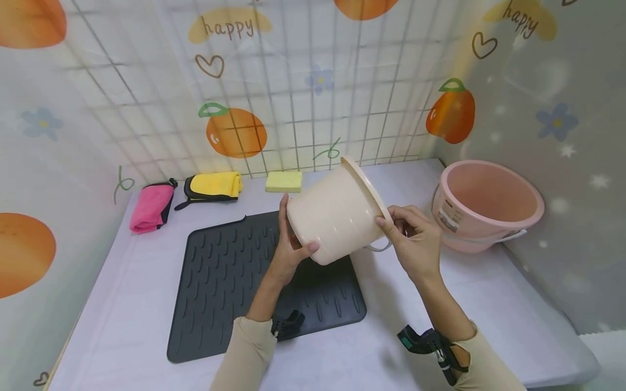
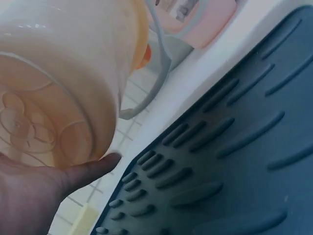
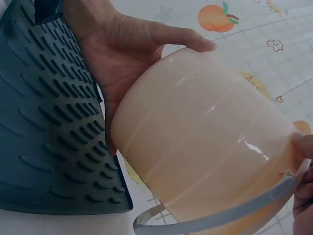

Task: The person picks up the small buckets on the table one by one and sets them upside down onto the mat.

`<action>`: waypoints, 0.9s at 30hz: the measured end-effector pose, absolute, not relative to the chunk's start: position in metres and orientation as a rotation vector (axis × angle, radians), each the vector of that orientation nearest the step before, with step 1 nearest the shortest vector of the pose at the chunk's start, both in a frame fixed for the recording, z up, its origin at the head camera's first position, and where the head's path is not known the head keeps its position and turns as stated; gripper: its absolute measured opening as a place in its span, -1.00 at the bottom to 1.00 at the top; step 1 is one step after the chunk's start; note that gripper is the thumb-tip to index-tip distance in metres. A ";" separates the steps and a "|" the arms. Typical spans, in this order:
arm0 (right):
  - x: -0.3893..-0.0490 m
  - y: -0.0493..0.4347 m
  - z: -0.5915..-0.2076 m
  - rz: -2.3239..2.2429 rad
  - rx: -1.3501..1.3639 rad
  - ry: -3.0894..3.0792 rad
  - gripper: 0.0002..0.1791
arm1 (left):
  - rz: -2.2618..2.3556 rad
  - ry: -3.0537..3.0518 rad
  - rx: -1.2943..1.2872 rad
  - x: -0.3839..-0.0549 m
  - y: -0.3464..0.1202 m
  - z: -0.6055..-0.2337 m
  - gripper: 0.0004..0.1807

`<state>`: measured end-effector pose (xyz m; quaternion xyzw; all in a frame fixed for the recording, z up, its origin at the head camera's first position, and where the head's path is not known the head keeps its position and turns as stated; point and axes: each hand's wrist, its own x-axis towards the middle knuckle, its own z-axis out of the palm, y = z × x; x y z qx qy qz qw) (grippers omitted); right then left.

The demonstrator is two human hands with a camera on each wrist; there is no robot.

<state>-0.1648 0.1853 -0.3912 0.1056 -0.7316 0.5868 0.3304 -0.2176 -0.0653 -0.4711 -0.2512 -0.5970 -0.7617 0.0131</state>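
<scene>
A small cream plastic bucket point(image 1: 335, 214) is held up tilted, its open rim toward the upper right and its base toward the lower left. My left hand point(image 1: 288, 255) grips the base end, thumb on one side and fingers on the other. At the rim, my right hand point(image 1: 418, 244) pinches the edge between thumb and fingers. The grey handle point(image 3: 230, 210) hangs loose below the bucket in the right wrist view. Moulded round shapes mark the bucket's base point(image 2: 29, 122) in the left wrist view. Beneath the bucket lies a dark grey ridged mat point(image 1: 220, 288).
On the right stands a larger pink bucket point(image 1: 464, 239) with a pale handle. Along the back lie a pink folded cloth point(image 1: 150, 209), a yellow folded cloth point(image 1: 215, 186) and a pale yellow sponge point(image 1: 283, 182). A wire grid behind a printed curtain point(image 1: 293, 70) borders the white table point(image 1: 122, 293).
</scene>
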 end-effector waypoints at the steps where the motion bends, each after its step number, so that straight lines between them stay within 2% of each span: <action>1: -0.165 0.186 -0.392 1.551 0.274 -1.923 -0.83 | -2.393 -1.845 -0.774 -0.217 -0.066 -0.472 0.27; 10: -0.163 0.193 -0.389 1.531 0.462 -2.124 -0.75 | -2.360 -1.806 -0.683 -0.212 -0.086 -0.463 0.17; 15: -0.161 0.203 -0.386 1.363 0.511 -2.165 -0.76 | -2.368 -1.783 -0.672 -0.201 -0.104 -0.453 0.11; 27: -0.166 0.228 -0.387 1.091 0.629 -2.195 -0.76 | -2.269 -1.887 -0.616 -0.178 -0.152 -0.438 0.10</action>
